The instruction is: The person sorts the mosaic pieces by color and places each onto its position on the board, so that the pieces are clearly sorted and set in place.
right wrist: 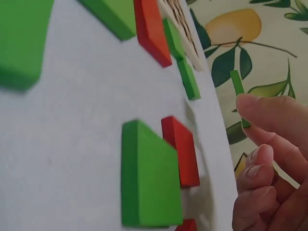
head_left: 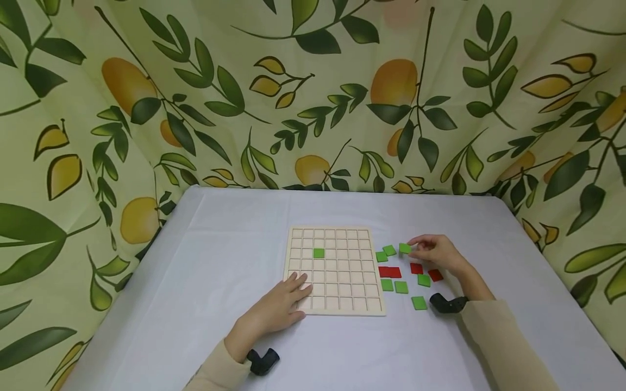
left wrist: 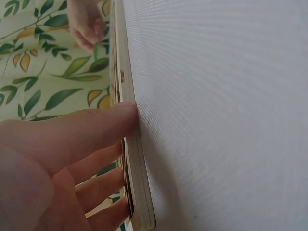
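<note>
A pale wooden grid board (head_left: 342,279) lies on the table with one green tile (head_left: 319,253) in a square of its upper left part. My left hand (head_left: 276,305) rests on the board's near left corner, fingers spread over the squares; in the left wrist view the thumb (left wrist: 96,126) touches the board's edge (left wrist: 136,166). Right of the board, my right hand (head_left: 437,251) pinches a green square tile (head_left: 405,248) between thumb and fingers. The right wrist view shows this tile (right wrist: 237,83) held edge-on above the cloth, the other fingers curled below it.
Several loose tiles lie right of the board, among them a green tile (head_left: 419,303) near the right wrist and a red tile (head_left: 435,275). Two red tiles (head_left: 389,272) sit against the board's right side. A white cloth (head_left: 220,244) covers the table; a leaf-patterned curtain (head_left: 313,136) hangs behind.
</note>
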Demonstrator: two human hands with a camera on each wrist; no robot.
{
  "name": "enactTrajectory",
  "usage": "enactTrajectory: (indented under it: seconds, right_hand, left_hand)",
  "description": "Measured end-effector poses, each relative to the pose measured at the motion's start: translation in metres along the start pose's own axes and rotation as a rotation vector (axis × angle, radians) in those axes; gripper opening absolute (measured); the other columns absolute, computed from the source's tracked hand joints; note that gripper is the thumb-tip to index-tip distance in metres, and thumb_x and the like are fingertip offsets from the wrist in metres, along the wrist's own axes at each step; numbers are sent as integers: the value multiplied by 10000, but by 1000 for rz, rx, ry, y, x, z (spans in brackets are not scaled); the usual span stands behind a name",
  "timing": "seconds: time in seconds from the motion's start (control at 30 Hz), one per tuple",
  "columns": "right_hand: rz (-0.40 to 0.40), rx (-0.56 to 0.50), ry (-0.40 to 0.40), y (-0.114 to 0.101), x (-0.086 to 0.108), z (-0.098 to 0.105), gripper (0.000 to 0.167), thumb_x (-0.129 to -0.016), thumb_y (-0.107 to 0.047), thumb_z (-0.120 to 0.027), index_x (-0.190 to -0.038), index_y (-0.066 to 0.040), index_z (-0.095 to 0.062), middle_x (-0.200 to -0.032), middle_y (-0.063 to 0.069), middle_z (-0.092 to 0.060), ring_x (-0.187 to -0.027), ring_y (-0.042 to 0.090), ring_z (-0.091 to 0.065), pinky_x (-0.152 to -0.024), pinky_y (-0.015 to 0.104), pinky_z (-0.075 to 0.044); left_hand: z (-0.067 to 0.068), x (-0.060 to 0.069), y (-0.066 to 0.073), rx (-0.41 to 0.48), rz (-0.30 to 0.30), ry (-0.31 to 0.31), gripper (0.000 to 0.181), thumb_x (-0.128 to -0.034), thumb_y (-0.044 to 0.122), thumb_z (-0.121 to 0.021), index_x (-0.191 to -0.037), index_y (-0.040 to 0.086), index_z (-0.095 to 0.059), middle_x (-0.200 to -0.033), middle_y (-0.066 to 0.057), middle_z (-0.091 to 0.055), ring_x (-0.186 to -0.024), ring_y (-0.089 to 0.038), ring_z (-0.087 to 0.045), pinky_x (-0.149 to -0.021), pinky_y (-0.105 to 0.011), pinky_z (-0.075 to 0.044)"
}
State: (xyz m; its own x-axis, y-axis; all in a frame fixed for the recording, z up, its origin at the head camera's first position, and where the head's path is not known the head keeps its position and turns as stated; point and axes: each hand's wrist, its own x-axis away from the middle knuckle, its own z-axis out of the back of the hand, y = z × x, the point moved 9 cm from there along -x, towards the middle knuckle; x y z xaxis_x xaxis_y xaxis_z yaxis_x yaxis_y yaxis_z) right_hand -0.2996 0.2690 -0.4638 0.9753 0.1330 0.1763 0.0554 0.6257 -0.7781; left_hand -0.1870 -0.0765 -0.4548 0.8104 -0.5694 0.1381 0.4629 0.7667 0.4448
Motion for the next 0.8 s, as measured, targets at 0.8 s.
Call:
enactTrajectory:
  seconds: [0.8]
  right_hand:
    - [73, -33, 10, -38, 9, -29, 355, -816, -146, -748, -1115, 20, -653, -736, 10, -465, -617, 84, -432, -456, 197, -339]
  left_hand:
    - [-1, -1, 0, -31, 8, 10, 551, -908, 243, -641, -1413, 84, -489, -1567, -138, -352, -1474, -376, -283, -1177, -550, -315]
